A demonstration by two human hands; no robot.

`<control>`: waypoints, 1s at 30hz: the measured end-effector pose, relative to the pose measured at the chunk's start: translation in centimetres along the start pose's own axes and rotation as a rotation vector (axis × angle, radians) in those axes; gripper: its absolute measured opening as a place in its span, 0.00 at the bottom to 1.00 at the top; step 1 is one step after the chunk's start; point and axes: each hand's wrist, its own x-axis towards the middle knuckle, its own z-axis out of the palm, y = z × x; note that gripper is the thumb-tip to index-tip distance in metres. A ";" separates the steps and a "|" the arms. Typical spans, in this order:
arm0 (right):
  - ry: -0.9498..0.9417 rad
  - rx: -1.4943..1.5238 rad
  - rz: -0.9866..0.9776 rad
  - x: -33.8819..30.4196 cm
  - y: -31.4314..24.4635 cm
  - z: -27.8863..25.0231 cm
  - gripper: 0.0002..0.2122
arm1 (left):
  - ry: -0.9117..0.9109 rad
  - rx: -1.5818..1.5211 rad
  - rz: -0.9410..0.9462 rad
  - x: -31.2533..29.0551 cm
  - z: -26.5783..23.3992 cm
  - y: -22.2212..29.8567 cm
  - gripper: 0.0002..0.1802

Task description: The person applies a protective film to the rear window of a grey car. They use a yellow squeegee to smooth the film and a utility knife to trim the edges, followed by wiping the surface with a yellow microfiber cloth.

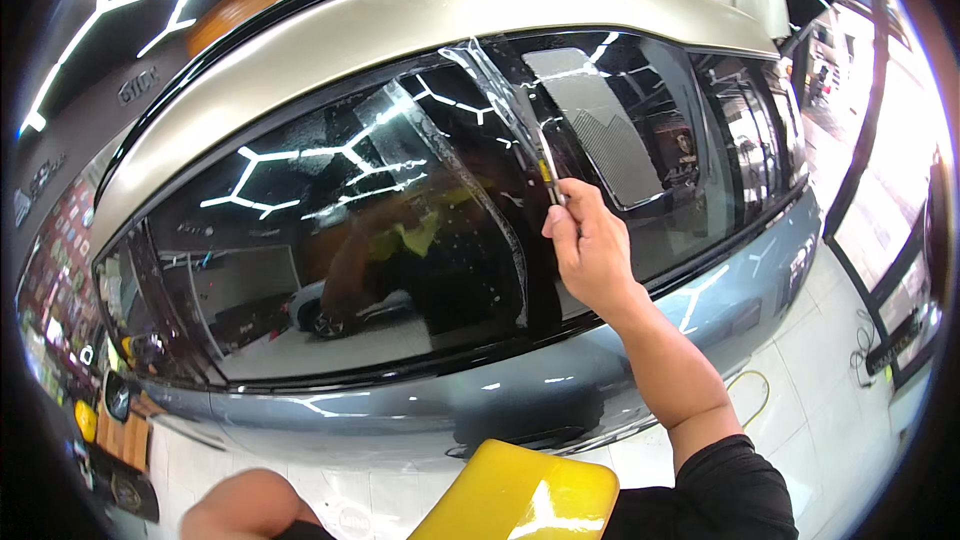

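Observation:
My right hand is closed round a slim silver and black tool with a yellow patch, which looks like a utility knife. Its far end points up along the dark pillar between two side windows of a car. A wrinkled strip of clear film runs up from there to the top of the window frame. On the nearer, left-hand window, wet streaks, drops and a film edge show. My left hand is out of view.
The car's champagne roof lies beyond the windows, and its grey-blue door nearer me. A glossy yellow object is close to my body. A dark-framed doorway stands right; a side mirror juts out left.

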 end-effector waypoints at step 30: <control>0.033 -0.472 -0.355 5.6 -3.6 6.8 0.16 | 0.828 0.963 -1.285 -17.2 19.8 -21.0 0.21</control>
